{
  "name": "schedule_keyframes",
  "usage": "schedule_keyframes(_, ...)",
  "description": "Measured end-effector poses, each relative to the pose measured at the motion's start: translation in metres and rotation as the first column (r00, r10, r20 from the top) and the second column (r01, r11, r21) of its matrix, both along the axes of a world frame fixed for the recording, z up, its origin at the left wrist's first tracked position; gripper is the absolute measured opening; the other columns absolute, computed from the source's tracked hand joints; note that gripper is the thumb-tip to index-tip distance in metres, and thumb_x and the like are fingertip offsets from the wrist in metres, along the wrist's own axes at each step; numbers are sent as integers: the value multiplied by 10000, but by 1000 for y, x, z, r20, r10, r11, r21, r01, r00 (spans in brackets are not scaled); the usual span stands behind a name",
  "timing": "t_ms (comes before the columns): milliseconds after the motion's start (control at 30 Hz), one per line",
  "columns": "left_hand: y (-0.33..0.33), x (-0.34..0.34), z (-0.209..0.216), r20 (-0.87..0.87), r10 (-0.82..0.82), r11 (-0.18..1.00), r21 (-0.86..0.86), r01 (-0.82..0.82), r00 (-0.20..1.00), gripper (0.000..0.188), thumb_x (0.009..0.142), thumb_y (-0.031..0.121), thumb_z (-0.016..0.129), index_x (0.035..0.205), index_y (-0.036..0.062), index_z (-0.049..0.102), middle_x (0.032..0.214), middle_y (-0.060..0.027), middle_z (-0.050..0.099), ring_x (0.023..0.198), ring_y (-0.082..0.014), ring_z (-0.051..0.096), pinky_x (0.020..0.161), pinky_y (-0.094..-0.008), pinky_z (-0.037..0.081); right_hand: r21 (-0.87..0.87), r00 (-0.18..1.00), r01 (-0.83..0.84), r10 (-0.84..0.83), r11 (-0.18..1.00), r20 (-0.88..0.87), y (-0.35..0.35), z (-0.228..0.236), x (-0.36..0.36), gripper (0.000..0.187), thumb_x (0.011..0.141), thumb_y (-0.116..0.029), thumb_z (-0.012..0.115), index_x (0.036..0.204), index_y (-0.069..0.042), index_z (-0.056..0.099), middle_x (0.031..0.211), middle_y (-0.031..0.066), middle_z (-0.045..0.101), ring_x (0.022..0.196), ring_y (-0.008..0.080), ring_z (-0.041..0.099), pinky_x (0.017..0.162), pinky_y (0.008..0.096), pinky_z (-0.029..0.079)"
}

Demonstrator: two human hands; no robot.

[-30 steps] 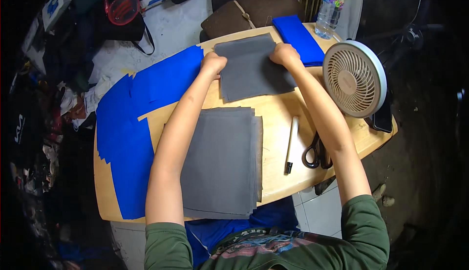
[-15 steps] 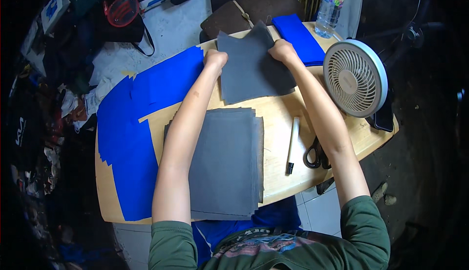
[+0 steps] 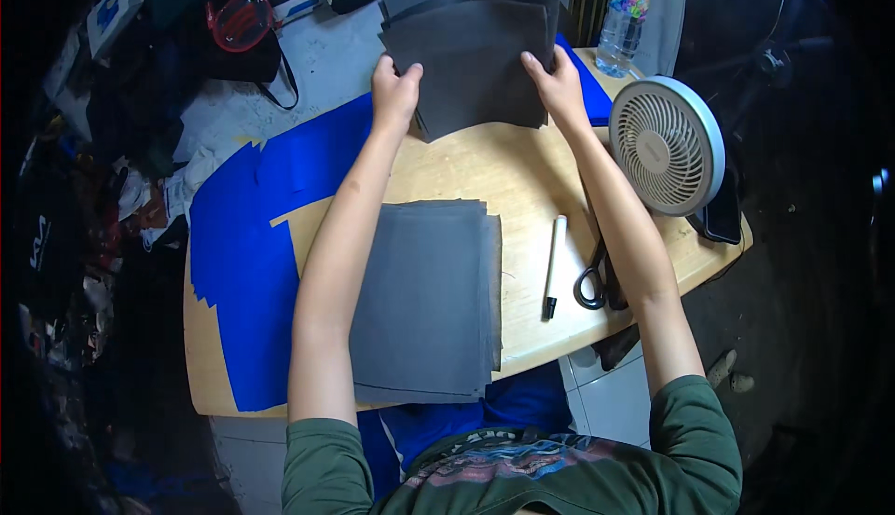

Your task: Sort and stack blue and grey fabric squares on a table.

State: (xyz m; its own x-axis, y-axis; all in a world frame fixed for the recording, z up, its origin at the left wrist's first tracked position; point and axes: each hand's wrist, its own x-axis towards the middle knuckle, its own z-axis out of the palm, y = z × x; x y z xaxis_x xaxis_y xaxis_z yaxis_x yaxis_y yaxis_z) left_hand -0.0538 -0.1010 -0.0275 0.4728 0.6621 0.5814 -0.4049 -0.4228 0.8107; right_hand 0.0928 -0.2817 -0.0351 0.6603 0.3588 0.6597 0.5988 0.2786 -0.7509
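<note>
A bundle of dark grey fabric sheets (image 3: 475, 58) is raised at the far side of the table, tilted up so its lower edge hangs toward me. My left hand (image 3: 396, 91) grips its left edge, thumb on the near face. On the opposite edge, my right hand (image 3: 557, 86) pinches it the same way. Closer to me lies a larger stack of grey fabric sheets (image 3: 424, 301), partly behind my left forearm. Blue fabric pieces (image 3: 247, 282) spread over the table's left side, and folded blue fabric (image 3: 589, 91) shows beyond my right hand.
The wooden table (image 3: 466, 170) also carries a white marker (image 3: 556, 268) and black-handled scissors (image 3: 592, 287) beside my right forearm. A round fan (image 3: 667, 147) stands at the right, with a water bottle (image 3: 623, 21) behind it. Bags and clutter fill the floor at left.
Both hands have lifted the grey sheets up and away from me, from near the tabletop. The bundle now tilts upright, its layers fanned at the top.
</note>
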Motion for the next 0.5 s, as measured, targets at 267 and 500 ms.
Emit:
schedule_keyframes(267, -9, 0, 11, -31, 19, 999, 39, -18, 999, 276, 785, 157, 607, 976, -31, 541, 929, -129, 618, 842, -198, 586, 769, -303, 451, -83, 995, -94, 90, 992, -51, -4, 6, -7, 271, 804, -234, 647, 920, 6, 602, 804, 61, 639, 734, 107, 577, 663, 253, 464)
schedule_keyframes(500, -2, 3, 3, -7, 4, 998, 56, -4, 1000, 320, 802, 217, 609, 996, -30, 546, 918, -118, 626, 834, -193, 589, 761, -300, 453, -134, 994, -94, 85, 987, -70, -5, -1, -2, 313, 810, -253, 644, 989, 2, 616, 820, 62, 649, 742, 91, 571, 661, 249, 455)
